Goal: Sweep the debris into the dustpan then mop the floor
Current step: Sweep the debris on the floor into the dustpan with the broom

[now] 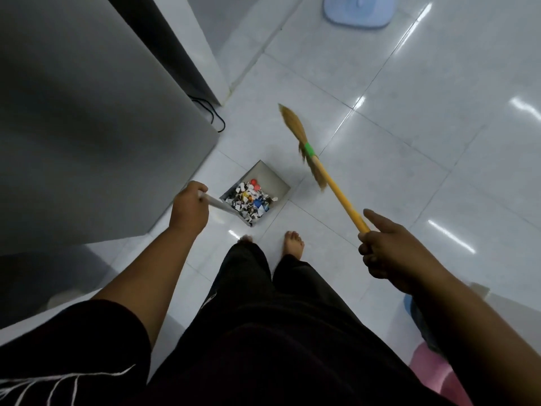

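Observation:
A grey metal dustpan (272, 184) hangs just above the white tiled floor (395, 177), filled with a pile of debris (250, 200): torn paper scraps and small red, blue and yellow bits. My left hand (188, 210) grips the dustpan's pale handle at its left. My right hand (389, 253) holds the yellow stick of a straw broom (310, 148), index finger stretched along it. The broom head, bound with green tape, is lifted off the floor to the right of the dustpan.
A large grey cabinet (87, 127) fills the left, with a black cable (215, 118) beside it. A light blue object (360, 10) sits on the floor at the top. A pink object (433, 373) and a blue one (408, 306) lie at lower right. My bare feet (292, 243) stand behind the dustpan.

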Demonstrator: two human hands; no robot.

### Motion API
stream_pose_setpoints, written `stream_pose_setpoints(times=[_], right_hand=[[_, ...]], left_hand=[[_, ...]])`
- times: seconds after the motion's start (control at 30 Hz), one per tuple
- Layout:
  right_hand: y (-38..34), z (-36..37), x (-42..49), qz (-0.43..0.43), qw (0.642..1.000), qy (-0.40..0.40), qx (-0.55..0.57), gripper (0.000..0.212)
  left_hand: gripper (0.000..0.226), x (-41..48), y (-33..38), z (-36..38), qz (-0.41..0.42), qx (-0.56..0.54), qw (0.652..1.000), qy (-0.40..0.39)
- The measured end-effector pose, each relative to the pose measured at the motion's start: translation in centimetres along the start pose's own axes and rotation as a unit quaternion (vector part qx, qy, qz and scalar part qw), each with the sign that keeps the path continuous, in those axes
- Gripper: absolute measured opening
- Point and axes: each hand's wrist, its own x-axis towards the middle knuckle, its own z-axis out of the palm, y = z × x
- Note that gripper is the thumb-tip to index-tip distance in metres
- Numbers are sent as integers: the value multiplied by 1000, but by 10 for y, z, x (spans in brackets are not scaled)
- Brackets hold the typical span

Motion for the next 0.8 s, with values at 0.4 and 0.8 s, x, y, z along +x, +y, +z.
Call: stream_pose_setpoints(times=[0.4, 0.8], right_hand=[[20, -22, -60, -300, 927, 96, -202, 27], [124, -32, -111, -279, 878, 376, -98, 11]], left_hand=[[25, 32, 81, 8, 69, -42, 995, -58], [6, 23, 169, 27, 309, -44, 932, -184]])
